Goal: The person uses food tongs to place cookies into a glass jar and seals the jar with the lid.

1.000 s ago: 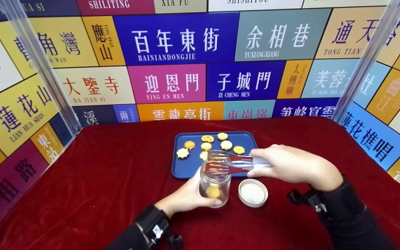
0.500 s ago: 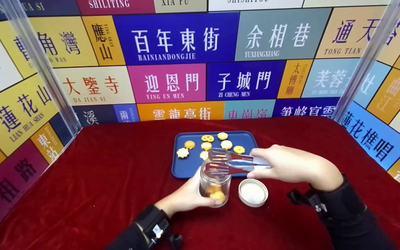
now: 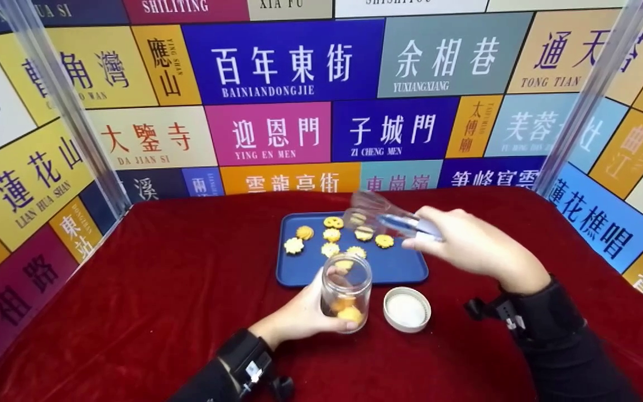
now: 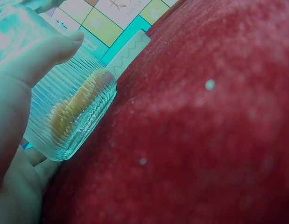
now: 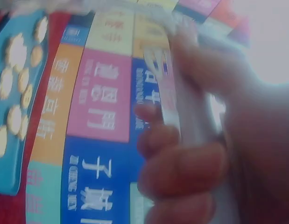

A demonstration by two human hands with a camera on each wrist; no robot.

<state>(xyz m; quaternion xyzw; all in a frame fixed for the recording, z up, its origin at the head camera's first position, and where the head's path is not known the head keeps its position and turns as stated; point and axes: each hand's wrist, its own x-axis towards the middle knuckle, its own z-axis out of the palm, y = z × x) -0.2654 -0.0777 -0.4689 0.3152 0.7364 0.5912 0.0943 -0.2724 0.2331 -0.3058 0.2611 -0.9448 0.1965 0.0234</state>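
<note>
My left hand grips a clear glass jar, its thumb across the near side. Inside, yellow cookies lie at the bottom; the left wrist view shows them through the ribbed glass. My right hand holds clear tongs, with the fingers curled round the handle in the right wrist view. The blurred tong ends overlap the far right part of a blue tray in the head view, and no cookie shows clearly gripped in them. Several cookies of different shapes lie on the tray.
A round, pale lid lies just right of the jar. Dark red cloth covers the table. Clear upright posts stand at the back corners, before a wall of coloured sign panels.
A cookie has dropped to the jar's bottom beside another. My right hand has lifted the tongs from the jar's mouth and moved them back over the tray. The left hand stays put.
</note>
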